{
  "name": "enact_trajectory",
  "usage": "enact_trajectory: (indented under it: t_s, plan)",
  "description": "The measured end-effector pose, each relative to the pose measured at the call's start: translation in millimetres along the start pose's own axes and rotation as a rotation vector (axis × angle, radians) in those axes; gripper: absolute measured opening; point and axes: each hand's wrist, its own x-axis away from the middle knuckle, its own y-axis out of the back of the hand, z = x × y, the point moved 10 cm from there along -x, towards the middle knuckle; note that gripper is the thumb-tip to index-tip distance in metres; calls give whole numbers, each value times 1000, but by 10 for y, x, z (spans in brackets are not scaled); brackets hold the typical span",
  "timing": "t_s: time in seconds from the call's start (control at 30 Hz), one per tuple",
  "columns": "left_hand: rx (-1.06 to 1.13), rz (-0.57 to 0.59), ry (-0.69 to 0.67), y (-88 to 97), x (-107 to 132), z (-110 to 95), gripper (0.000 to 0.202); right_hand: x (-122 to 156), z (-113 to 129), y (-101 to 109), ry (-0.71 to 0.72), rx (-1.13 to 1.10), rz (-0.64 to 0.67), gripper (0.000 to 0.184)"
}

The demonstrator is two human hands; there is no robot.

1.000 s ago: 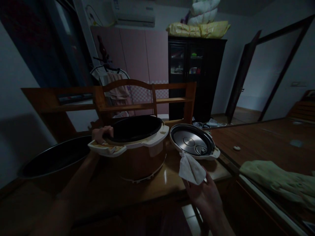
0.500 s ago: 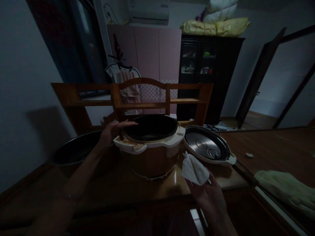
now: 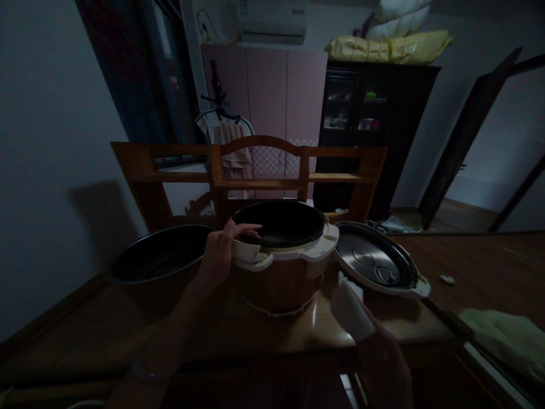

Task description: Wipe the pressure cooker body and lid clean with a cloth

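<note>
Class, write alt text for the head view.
The left hand is at the left side of an open cooker on a table; the right hand holds a white cloth. A dark pot stands left, an upturned lid right.

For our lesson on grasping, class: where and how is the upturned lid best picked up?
Probably by the pale tab on the near-right rim of the lid, approached from the right: it juts outward, away from the cooker, while the metal face seems to offer little to pinch.

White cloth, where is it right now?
In the head view, the white cloth is in the right hand, right of centre, lower in the picture than the upturned lid and to the right of the cooker.
</note>
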Motion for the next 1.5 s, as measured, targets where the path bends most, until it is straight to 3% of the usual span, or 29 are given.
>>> enact_trajectory:
  t_s: [0.07,0.1,0.17,0.23,0.27,0.33,0.5,0.6,0.8,0.97,1.13,1.27,1.5]
  plan:
    - [50,-11,17,-15,-1,28,71,125,36,-78,86,134,16,55]
    - [59,-22,13,-12,3,20,72,191,118,-198,202,344,53,60]
    - [56,-35,9,-5,8,-5,71,338,245,-593,485,756,187,64]
    - [36,-31,22,-3,-2,-18,69,468,222,-1038,748,1055,383,73]
    - [30,-23,34,-5,-12,-20,67,517,171,-1231,866,1161,483,79]
    - [30,6,58,-14,-40,-22,65,512,95,-1484,1020,1289,566,84]
    - [69,79,85,-27,-90,-38,65,241,65,-1797,1055,1388,408,81]
    - [162,73,95,8,-101,34,70,192,-47,-1947,1059,1427,409,71]
    - [216,-53,36,127,-133,304,73,200,-428,-1930,1110,1491,498,45]
    - [300,-186,21,105,-137,464,83,111,-324,-1802,1088,1510,332,72]
    - [326,-374,36,119,-66,536,80,62,-167,-1982,1100,1531,294,79]
    - [350,-390,24,114,-49,525,79,58,-219,-2028,1158,1544,317,76]
    - [332,-382,23,124,-57,495,80,219,-442,-1800,1091,1552,472,62]
